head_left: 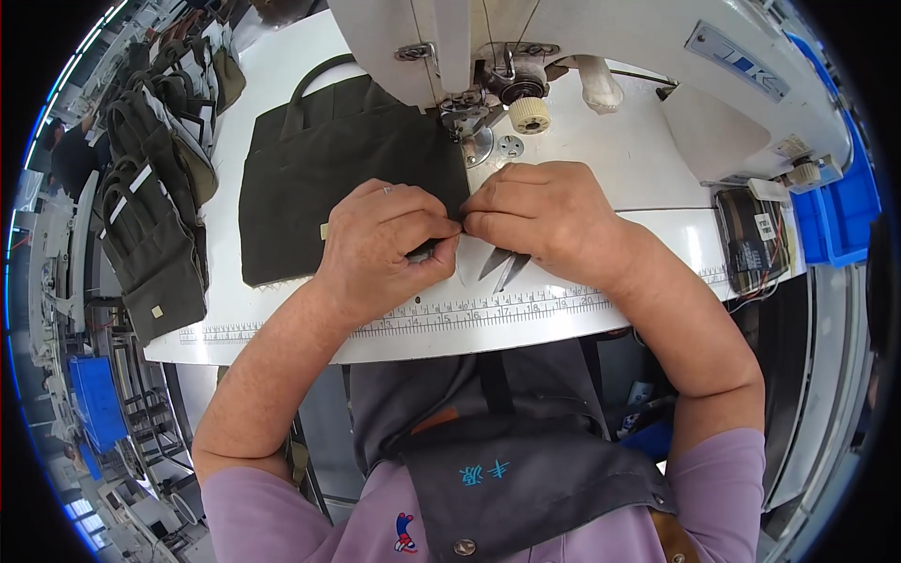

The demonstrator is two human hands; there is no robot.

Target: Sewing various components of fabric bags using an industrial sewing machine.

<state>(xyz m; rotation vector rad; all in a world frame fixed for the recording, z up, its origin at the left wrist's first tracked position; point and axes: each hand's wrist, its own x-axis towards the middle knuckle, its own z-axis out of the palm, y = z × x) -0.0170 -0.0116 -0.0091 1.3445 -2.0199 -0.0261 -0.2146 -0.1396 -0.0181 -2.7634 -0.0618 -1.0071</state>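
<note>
A dark olive fabric bag panel [319,164] with a looped handle lies flat on the white sewing table, its right edge beside the sewing machine's presser foot [471,141]. My left hand [385,230] rests over the panel's lower right part, thumb and forefinger pinching the cloth at that edge. Facing it, my right hand [554,220] has its fingertips closed on the same edge, and the fingertips of both hands nearly meet. Metal blades of thread snips [507,269] stick out beneath my right hand; whether the palm holds them is hidden.
The white sewing machine [619,38] stands over the table's far side. A printed ruler strip [404,324] runs along the near edge. Stacked olive bag pieces [155,216] hang at the left. Blue bins [835,216] and a dark striped pouch [751,239] are at the right.
</note>
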